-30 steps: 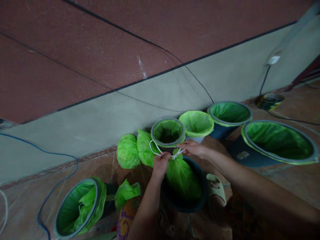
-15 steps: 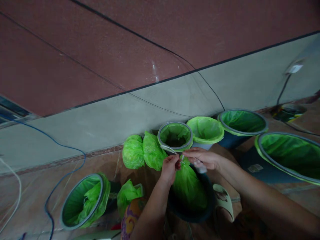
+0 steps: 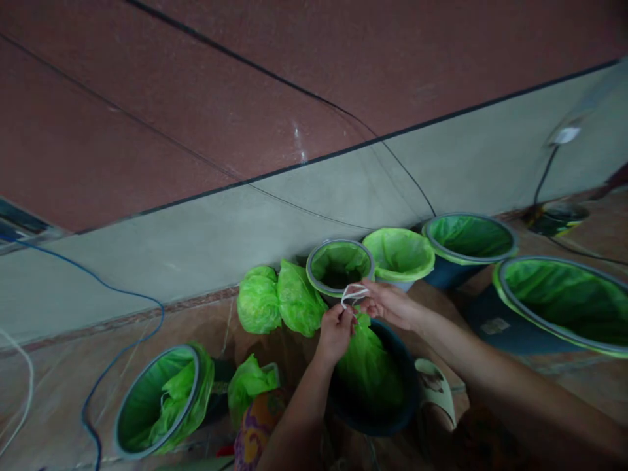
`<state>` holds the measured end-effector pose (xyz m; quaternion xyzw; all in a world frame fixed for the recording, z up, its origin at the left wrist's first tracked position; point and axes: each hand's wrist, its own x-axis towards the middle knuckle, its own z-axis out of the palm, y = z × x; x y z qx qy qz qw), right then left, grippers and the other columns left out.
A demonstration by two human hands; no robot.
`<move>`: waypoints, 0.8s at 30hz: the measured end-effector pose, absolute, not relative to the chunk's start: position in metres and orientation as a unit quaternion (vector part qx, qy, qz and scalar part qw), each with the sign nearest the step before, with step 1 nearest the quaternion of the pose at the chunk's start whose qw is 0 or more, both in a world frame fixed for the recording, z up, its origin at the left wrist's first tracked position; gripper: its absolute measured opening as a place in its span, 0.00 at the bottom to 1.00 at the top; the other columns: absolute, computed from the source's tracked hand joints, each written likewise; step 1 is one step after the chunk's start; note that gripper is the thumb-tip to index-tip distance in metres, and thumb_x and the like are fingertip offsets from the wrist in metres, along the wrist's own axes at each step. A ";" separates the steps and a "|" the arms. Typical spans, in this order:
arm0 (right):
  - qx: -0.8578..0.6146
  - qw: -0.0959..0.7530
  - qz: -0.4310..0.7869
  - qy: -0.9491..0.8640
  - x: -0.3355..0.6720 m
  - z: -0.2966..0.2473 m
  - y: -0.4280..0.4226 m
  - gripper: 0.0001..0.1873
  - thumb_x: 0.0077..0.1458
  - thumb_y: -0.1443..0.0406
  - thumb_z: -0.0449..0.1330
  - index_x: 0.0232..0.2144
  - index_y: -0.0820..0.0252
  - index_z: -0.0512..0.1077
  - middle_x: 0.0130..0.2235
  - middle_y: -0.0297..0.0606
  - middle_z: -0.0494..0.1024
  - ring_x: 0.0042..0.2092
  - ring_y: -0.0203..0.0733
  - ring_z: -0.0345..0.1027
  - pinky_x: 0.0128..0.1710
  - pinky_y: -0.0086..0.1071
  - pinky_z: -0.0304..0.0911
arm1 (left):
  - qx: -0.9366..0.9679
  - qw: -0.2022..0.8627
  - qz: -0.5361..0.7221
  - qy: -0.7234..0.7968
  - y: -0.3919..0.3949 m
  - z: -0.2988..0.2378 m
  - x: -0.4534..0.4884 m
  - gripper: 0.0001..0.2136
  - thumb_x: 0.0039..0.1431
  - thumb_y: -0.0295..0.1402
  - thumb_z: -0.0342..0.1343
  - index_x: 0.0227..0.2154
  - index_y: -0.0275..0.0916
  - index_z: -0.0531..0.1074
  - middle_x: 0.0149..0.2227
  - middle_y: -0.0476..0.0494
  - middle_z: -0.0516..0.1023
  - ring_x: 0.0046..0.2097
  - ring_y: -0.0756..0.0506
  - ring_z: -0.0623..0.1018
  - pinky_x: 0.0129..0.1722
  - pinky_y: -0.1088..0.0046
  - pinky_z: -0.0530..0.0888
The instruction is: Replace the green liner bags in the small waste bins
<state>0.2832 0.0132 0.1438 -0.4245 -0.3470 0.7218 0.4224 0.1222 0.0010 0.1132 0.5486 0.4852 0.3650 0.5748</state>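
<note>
A green plastic bag (image 3: 370,369) sits inside a dark bin (image 3: 411,392) below my hands, its gathered neck drawn up toward my fingers. My left hand (image 3: 337,333) is closed in a pinch on a white drawstring (image 3: 349,296) at the bag's neck. On the other side of the neck, my right hand (image 3: 387,304) has its fingers bent on the same drawstring, which makes a small loop between both hands. The fingertips partly hide where the string meets the bag.
Several bins lined with green bags stand along the wall, among them a grey-rimmed bin (image 3: 341,294) and a large bin (image 3: 495,327). Two filled green bags (image 3: 259,301) lean near the wall. At left is another lined bin (image 3: 126,399) beside a blue cable (image 3: 122,350).
My right hand has shifted slightly left and turned, and the white drawstring now forms a raised loop between my hands. The view has moved a little.
</note>
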 end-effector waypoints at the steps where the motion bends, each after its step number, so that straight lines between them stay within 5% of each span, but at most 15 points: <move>1: -0.419 0.407 0.725 -0.364 0.282 0.139 0.011 0.21 0.50 0.51 0.66 0.37 0.62 0.75 0.30 0.37 0.77 0.26 0.31 0.66 0.23 0.24 0.59 | 0.548 0.575 0.367 0.484 0.001 0.114 0.122 0.14 0.60 0.44 0.52 0.30 0.38 0.71 0.21 0.54 0.68 0.20 0.54 0.64 0.20 0.77 0.60; 6: -0.398 0.387 0.718 -0.420 0.276 0.129 -0.001 0.20 0.46 0.56 0.67 0.40 0.61 0.74 0.29 0.33 0.75 0.28 0.33 0.68 0.28 0.26 0.64 | 0.561 0.553 0.384 0.482 0.001 0.119 0.120 0.15 0.61 0.44 0.51 0.36 0.37 0.75 0.19 0.55 0.67 0.19 0.55 0.63 0.20 0.78 0.60; 13: -0.328 0.359 0.720 -0.495 0.267 0.134 0.002 0.21 0.42 0.68 0.66 0.43 0.61 0.75 0.28 0.30 0.75 0.28 0.30 0.63 0.26 0.24 0.55 | 0.508 0.551 0.399 0.528 0.002 0.121 0.120 0.17 0.58 0.45 0.53 0.34 0.36 0.78 0.17 0.53 0.68 0.16 0.55 0.62 0.16 0.79 0.59; 18: -0.322 0.352 0.786 -0.392 0.273 0.123 0.001 0.29 0.43 0.65 0.70 0.50 0.57 0.71 0.39 0.36 0.79 0.38 0.36 0.72 0.39 0.29 0.65 | 0.397 0.578 0.431 0.568 0.003 0.120 0.120 0.16 0.53 0.46 0.56 0.30 0.36 0.75 0.15 0.54 0.67 0.14 0.56 0.60 0.13 0.80 0.57; 24: -0.328 0.333 0.827 -0.312 0.276 0.121 0.002 0.25 0.54 0.52 0.63 0.50 0.59 0.71 0.37 0.39 0.79 0.38 0.38 0.74 0.43 0.34 0.67 | 0.311 0.622 0.432 0.574 0.004 0.119 0.117 0.19 0.50 0.49 0.58 0.31 0.35 0.73 0.14 0.54 0.68 0.13 0.56 0.60 0.14 0.80 0.57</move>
